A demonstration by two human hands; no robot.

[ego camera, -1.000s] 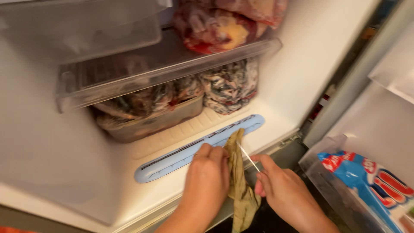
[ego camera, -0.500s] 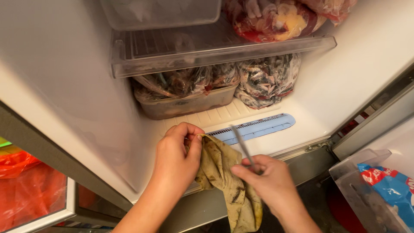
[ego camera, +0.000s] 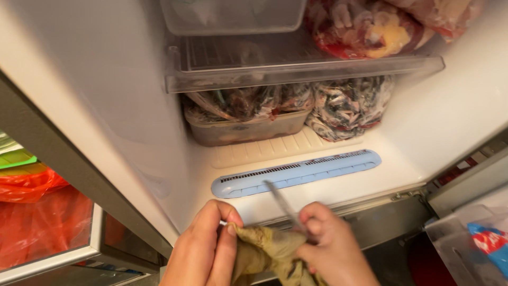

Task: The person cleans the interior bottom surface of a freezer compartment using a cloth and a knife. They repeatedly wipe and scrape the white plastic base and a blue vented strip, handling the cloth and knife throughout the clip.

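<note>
- While both hands work at the front lip of the open freezer compartment, the left hand (ego camera: 203,249) is clenched on a stained yellowish rag (ego camera: 264,254), thumb and fingers bunching one end of it; the cloth lies between the two hands and touches both
- Right hand (ego camera: 330,249) pinches a thin, knife-like metal blade (ego camera: 283,204) along with the other end of the rag; the blade is blurred, slanting up and away from the fingers toward the back of the compartment
- Just beyond the blade tip lies a long pale blue vent strip (ego camera: 296,172) across the white freezer floor (ego camera: 402,169); whether the tip touches it cannot be told
- Farther behind the strip stands a clear tub (ego camera: 248,130) with bagged frozen food; beside it, to the right, a knotted plastic bag of dark frozen pieces (ego camera: 349,108)
- Above those runs a clear shelf (ego camera: 296,66) carrying bagged red meat (ego camera: 370,26)
- Left of the left hand, outside the compartment wall, red plastic bags (ego camera: 37,217) show; right of the right hand, a blue packet (ego camera: 489,243) sits in a door bin
</note>
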